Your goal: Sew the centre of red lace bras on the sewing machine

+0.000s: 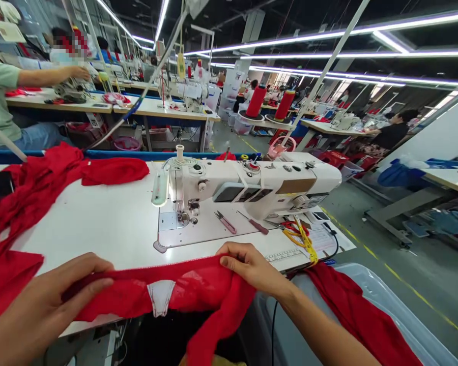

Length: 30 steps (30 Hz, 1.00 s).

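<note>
A red garment piece is stretched between my two hands at the front edge of the white sewing table. My left hand pinches its left end between thumb and fingers. At the other end, my right hand grips the upper edge, thumb on the near side. A white patch with stitched sides shows on the cloth between them. Part of the fabric hangs below the table edge. Beyond my hands stands a white sewing machine, its needle area bare of cloth.
Red cloth is heaped along the table's left side. Thread snips, a screwdriver-like tool, scissors and a yellow tape measure lie right of the needle. A clear plastic bin with red cloth stands at right. Co-workers sit farther off.
</note>
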Available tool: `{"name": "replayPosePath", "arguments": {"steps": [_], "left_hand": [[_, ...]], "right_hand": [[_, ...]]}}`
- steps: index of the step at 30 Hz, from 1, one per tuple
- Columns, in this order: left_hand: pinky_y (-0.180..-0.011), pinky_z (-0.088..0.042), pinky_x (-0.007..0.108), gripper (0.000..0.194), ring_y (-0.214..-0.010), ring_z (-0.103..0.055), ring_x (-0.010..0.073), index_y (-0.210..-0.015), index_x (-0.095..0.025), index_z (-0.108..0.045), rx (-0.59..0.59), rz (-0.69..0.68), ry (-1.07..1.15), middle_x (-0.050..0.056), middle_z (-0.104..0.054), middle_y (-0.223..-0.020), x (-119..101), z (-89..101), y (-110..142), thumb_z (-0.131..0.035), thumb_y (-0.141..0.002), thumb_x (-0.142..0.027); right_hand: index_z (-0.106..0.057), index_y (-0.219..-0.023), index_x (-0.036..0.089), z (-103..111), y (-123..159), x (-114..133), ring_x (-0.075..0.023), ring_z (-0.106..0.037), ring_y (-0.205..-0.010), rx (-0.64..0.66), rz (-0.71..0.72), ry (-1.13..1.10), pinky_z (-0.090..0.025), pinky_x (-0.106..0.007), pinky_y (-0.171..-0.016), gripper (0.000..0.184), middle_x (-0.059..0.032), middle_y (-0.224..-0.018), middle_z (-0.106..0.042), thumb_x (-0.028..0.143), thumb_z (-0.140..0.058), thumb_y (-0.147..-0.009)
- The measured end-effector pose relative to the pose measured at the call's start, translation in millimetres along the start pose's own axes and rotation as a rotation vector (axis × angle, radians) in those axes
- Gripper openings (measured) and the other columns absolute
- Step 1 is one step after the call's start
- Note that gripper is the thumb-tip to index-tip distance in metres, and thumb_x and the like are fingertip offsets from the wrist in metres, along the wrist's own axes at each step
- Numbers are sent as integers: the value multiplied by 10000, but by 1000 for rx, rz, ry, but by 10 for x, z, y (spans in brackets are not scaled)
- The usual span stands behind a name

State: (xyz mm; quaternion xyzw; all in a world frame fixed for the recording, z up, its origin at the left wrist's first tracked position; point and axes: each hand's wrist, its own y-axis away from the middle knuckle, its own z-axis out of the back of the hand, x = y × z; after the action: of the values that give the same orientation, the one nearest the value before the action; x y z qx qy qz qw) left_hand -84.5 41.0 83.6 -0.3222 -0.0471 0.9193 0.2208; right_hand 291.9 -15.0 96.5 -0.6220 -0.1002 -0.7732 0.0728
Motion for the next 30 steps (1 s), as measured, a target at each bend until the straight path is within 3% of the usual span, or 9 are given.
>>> {"name": "replayPosePath", "arguments": {"steps": [4,9,11,15,21,30], "left_hand": [[-730,-508,220,378,-829,-614,192,-854,-243,-668,216,170,179,-10,-676,-842,-43,2,-177,-582,-844,-612],[-744,-541,246,376,-850,-641,207,-912,-235,-685,382,209,237,14,-702,-909,70,-66,-240,-534,-895,-579],[-670,-543,240,338,-777,-644,192,-901,-226,-680,389,150,267,17,-697,-870,65,-68,-251,-518,-927,-521],[-607,-500,237,274,-673,-601,163,-793,-217,-643,249,-23,246,-6,-648,-742,-69,-53,-241,-518,-946,-406],[-644,-426,246,261,-694,-528,148,-767,-198,-609,275,31,212,-17,-582,-733,-240,-44,-239,-536,-921,-396],[-648,-378,252,282,-680,-457,137,-719,-194,-560,331,88,348,-28,-525,-725,-210,-112,-221,-549,-914,-398]], "right_hand": [[-621,-816,177,-45,-52,-113,-124,-435,-687,-20,-3,24,-341,-236,-617,395,21,-740,-532,555,-589,-923],[-630,-843,179,-50,-35,-180,-138,-469,-715,-24,-46,33,-371,-243,-645,390,6,-777,-567,557,-572,-922],[-628,-843,184,-44,-32,-173,-142,-470,-714,-27,-38,58,-378,-244,-646,386,7,-773,-564,555,-560,-924],[-613,-809,197,-41,-13,-172,-151,-472,-699,-36,-13,144,-400,-251,-645,382,10,-745,-547,544,-522,-941],[-636,-802,205,6,-50,-306,-180,-526,-711,-10,-58,155,-451,-270,-651,434,-15,-755,-593,610,-525,-913],[-655,-803,200,29,-81,-362,-175,-534,-715,-27,-79,167,-454,-258,-655,438,-9,-750,-595,611,-546,-907]]}}
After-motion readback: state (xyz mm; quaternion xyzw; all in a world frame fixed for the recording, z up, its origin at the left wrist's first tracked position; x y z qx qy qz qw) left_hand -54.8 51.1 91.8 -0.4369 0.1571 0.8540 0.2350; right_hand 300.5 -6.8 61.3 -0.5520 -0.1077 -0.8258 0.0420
